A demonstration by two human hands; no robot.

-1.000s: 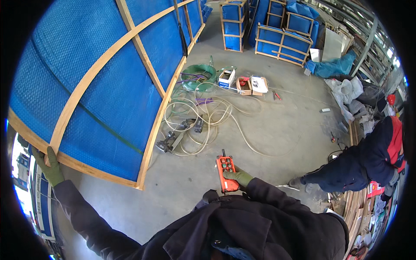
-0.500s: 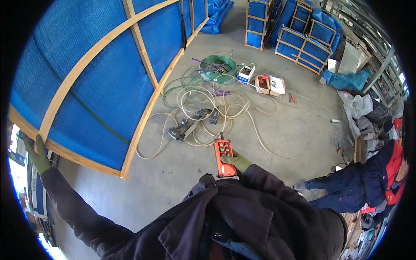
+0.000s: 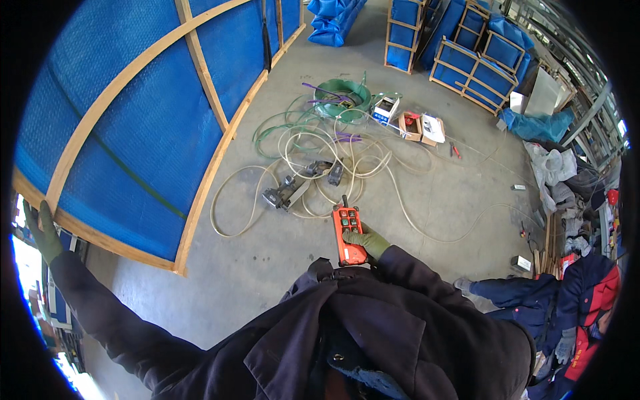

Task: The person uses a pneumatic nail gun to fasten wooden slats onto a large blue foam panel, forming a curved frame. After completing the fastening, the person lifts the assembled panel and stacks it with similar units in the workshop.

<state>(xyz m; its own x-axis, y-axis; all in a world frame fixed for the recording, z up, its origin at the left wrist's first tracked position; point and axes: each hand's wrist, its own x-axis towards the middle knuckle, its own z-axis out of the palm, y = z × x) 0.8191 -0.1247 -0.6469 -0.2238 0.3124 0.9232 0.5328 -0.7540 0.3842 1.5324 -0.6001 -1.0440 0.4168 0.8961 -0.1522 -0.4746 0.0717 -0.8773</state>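
My right hand [image 3: 371, 243], in a green glove, grips an orange handheld remote control [image 3: 349, 250] in front of my body. Its thumb lies near the lower buttons, and a short black stub sticks out of the top. Far to the left, my gloved left hand [image 3: 44, 237] rests against the lower edge of a large panel wrapped in blue bubble film [image 3: 127, 153], with its fingers stretched out and not wrapped round anything. Wooden battens [image 3: 87, 127] frame that panel, which stands tilted in view and fills the upper left.
Pale hoses [image 3: 393, 177] and a black nail gun [image 3: 287, 193] lie on the floor ahead, with a green tub [image 3: 343, 100] and open cardboard boxes [image 3: 421, 129] beyond. Blue-wrapped crates [image 3: 473, 73] stand at the back. A co-worker [image 3: 567, 300] is at lower right.
The panel and my left hand have shifted slightly left in view. My right hand still holds the remote control. At the right, the co-worker's body has turned and a gloved hand now shows.
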